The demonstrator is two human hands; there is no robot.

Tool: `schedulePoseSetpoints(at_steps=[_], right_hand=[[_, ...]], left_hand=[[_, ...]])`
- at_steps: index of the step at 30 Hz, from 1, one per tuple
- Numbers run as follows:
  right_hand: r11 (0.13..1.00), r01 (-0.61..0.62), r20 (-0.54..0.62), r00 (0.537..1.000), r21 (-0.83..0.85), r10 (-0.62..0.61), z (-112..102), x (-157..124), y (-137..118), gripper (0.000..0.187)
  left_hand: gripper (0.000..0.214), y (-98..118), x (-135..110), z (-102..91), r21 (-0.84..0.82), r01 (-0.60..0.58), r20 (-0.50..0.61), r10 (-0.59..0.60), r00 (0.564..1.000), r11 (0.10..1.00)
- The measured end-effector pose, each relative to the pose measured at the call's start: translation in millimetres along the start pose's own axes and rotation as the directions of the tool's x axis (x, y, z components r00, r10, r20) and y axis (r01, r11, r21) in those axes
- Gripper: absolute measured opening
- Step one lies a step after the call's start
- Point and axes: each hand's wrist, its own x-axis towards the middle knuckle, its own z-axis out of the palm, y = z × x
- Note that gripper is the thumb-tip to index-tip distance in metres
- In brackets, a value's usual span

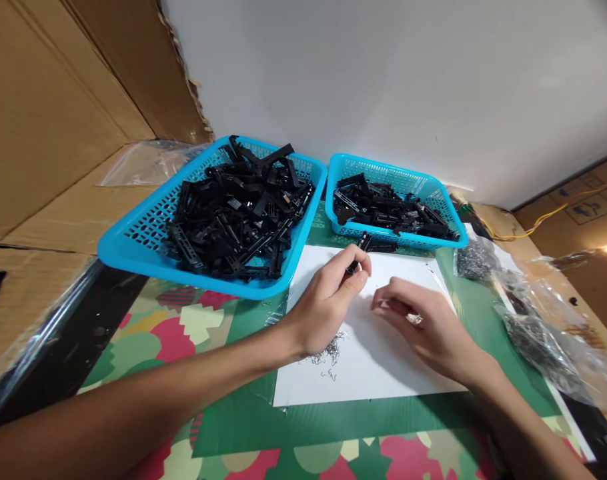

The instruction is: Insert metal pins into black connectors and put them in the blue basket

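Note:
My left hand (333, 287) is closed around a slim black plastic part (364, 241), which sticks up past the fingers above a white sheet (328, 393). Just to its right, my right hand (413, 313) hovers over the sheet with its fingers curled together; whatever they pinch is too small or hidden to make out. Beneath my left wrist lies a loose pile of small bent metal wire pieces (328, 353). A bit of shiny material (414, 319) shows beside my right palm. The two hands are apart.
A large blue basket (223, 283) heaped with black plastic parts (238, 207) stands at the left. Behind the sheet is a smaller blue basket (398, 238) of similar parts. Clear bags of small metal pieces (538, 340) lie at the right. Cardboard (48, 120) walls the left side.

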Motion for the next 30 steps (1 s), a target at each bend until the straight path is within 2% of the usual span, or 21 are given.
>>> schedulePoseSetpoints(at_steps=[2, 3, 5, 9, 17, 20, 24, 28, 30], right_hand=[[1.0, 0.017, -0.239, 0.971, -0.002, -0.017, -2, 2, -2, 0.011], [1.0, 0.028, -0.32, 0.947, -0.013, -0.031, -3, 3, -3, 0.011], [0.999, 0.046, -0.382, 0.923, -0.012, -0.047, -3, 7, -5, 0.012], [0.998, 0.055, -0.364, 0.93, 0.021, -0.044, 2, 13, -9, 0.012], [0.995, 0.103, -0.399, 0.911, -0.02, -0.102, 9, 13, -8, 0.016], [0.994, 0.083, -0.37, 0.928, 0.078, -0.048, 5, 10, -10, 0.02], [0.966, 0.032, -0.25, 0.968, 0.256, 0.035, -2, 7, -10, 0.019], [0.953, -0.056, -0.345, 0.925, 0.297, 0.162, -9, 8, -5, 0.011], [0.945, -0.094, -0.316, 0.928, 0.314, 0.198, -10, 9, -4, 0.011]], left_hand=[[0.026, 3, 0, -1.3, 0.045, -0.018, 0.067, 0.015, 0.998, 0.999], [0.028, 3, 0, -1.3, 0.063, -0.027, 0.097, 0.021, 0.995, 0.998], [0.028, 3, 0, -0.6, 0.08, -0.046, 0.13, 0.035, 0.991, 0.996], [0.028, 1, 0, 0.8, 0.094, -0.071, 0.098, 0.062, 0.993, 0.993], [0.032, 2, -2, 0.0, 0.084, -0.061, 0.08, 0.054, 0.995, 0.995], [0.035, 2, -2, 0.9, 0.084, -0.06, 0.048, 0.056, 0.997, 0.995], [0.033, 1, -1, 1.2, 0.088, -0.07, 0.05, 0.066, 0.997, 0.994], [0.033, 0, -2, 0.9, 0.096, -0.062, 0.056, 0.056, 0.997, 0.993], [0.032, 0, -2, 1.0, 0.112, -0.053, 0.071, 0.045, 0.996, 0.992]])
